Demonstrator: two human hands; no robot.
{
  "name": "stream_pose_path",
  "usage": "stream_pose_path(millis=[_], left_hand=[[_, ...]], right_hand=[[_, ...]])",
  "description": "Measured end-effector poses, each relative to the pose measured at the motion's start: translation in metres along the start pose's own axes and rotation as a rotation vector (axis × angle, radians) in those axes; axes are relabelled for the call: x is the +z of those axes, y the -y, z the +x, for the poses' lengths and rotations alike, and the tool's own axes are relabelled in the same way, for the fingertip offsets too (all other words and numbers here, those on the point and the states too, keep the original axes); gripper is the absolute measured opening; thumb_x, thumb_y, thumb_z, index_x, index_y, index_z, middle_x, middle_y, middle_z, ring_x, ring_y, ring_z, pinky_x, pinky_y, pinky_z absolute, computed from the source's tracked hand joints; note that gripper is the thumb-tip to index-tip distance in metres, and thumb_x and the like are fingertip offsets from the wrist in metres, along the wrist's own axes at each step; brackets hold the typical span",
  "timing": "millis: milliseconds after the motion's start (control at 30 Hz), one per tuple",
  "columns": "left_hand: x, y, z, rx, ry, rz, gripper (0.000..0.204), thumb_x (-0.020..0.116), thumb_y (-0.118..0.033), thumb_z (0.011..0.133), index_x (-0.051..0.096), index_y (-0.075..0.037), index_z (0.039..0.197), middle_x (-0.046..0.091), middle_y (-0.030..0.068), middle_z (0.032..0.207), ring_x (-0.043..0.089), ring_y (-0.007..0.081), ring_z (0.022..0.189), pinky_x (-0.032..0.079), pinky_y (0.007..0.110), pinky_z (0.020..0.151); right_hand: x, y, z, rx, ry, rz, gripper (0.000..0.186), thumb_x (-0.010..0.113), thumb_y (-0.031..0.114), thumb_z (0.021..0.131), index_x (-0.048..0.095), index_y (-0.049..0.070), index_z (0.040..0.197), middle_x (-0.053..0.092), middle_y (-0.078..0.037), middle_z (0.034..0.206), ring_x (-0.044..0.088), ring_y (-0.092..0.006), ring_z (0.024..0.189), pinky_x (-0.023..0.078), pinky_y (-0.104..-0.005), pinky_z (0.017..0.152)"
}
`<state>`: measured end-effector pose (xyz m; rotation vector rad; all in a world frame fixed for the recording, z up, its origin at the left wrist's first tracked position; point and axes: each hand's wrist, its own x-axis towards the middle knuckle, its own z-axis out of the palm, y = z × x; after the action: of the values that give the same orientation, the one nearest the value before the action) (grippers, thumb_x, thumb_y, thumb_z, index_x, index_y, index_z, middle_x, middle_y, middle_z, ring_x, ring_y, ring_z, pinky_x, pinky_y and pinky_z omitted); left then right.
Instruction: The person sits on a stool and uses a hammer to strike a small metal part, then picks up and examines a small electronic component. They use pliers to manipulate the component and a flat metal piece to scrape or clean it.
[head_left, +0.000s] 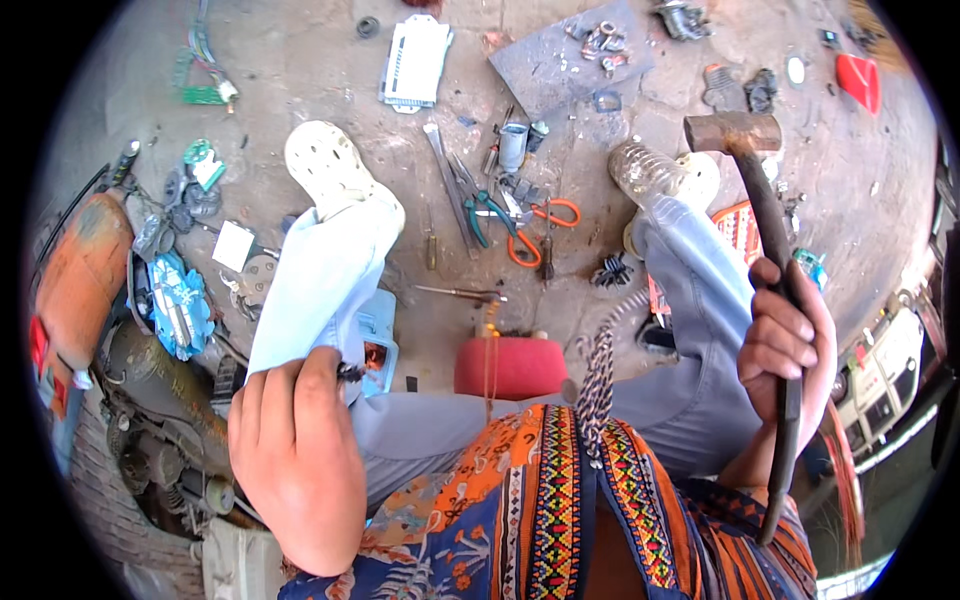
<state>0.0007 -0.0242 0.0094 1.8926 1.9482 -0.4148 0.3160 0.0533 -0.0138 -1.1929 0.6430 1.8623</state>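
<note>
Hammer (768, 215), one, in right hand (772, 338)

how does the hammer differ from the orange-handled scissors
The hammer is gripped in the right hand; the orange-handled scissors lie on the ground. The hammer has one long dark handle; the orange-handled scissors have two bright loops, spread apart. Both are hand tools.

Your hammer (768, 212) stands at three o'clock in the view, its blocky, rust-brown head toward two and its long, dark, slightly bent handle running down toward four, gripped mid-length in your right hand (790, 345). At eight o'clock, you pinch a small black piece (350, 372) in your left hand (298, 440), its shape mostly hidden.
</note>
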Motion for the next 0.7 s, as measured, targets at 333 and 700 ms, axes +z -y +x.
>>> stream_pose_path(millis=[333,700], left_hand=[[0.052,0.004,-0.111,0.455,-0.59,-0.448,0.017,0.059,-0.008,0.079,0.058,-0.001,0.094,0.062,0.0167,0.086,0.059,0.0328,0.076,0.046,0.036,0.066],[0.184,-0.027,-0.035,-0.009,-0.115,-1.282,0.012,0.06,-0.002,0.077,0.059,0.007,0.083,0.064,0.0128,0.072,0.063,0.0187,0.056,0.051,0.03,0.047]], right_hand=[[-0.111,-0.094,-0.072,0.086,0.427,-0.277,0.019,0.049,0.011,0.091,0.042,0.006,0.074,0.038,0.004,0.054,0.033,-0.0038,0.041,0.028,-0.0181,0.036],[-0.239,-0.192,-0.014,0.345,0.389,0.042,0.028,0.049,0.013,0.089,0.038,0.011,0.064,0.035,0.005,0.048,0.032,-0.0045,0.04,0.028,-0.0198,0.036]])
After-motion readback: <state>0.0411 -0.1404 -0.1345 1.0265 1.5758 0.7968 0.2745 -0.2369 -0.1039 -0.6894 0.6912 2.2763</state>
